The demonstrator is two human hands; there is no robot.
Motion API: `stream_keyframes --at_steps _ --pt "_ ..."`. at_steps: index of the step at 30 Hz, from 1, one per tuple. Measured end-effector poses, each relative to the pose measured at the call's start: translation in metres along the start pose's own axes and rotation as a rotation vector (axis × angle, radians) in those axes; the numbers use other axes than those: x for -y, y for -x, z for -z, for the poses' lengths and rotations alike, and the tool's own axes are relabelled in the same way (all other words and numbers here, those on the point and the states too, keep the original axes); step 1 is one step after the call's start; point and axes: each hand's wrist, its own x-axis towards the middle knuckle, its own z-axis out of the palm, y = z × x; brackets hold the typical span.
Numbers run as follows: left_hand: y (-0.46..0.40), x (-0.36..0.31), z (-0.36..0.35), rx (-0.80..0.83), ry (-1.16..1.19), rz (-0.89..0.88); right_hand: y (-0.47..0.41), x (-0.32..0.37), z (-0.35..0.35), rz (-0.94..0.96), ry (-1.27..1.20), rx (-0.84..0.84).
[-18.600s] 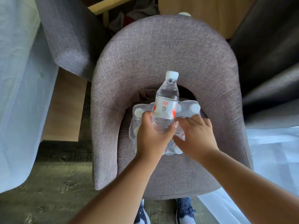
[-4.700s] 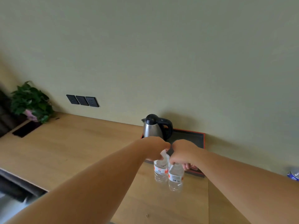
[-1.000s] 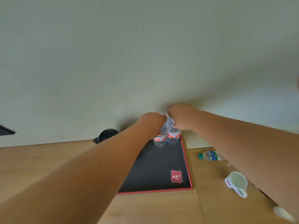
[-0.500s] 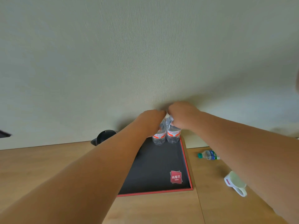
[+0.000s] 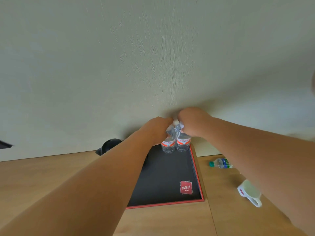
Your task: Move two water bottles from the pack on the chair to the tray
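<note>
Gripping each bottle near its neck suits them: full, they look fairly heavy, with thin, slick, crushable walls. The left hand (image 5: 156, 129) is closed around the left bottle (image 5: 168, 145); the right hand (image 5: 191, 120) is closed around the right bottle (image 5: 183, 143). Both are clear with orange-and-white labels, standing upright and touching at the far right corner of the tray (image 5: 170, 176).

Soft daylight, wide-angle edge warping
</note>
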Motion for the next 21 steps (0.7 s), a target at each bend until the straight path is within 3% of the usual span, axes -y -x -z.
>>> stream_keyframes --at_steps 10,14,21 --pt "-0.003 0.003 -0.007 -0.038 0.047 0.064 -0.007 -0.002 -0.01 -0.03 -0.072 -0.037" --pt "0.005 0.007 -0.015 -0.081 0.149 0.165 0.0 -0.003 -0.012 -0.028 -0.135 -0.091" --pt "0.034 0.011 -0.02 0.048 0.062 0.215 0.024 -0.015 -0.019 -0.14 -0.364 -0.149"
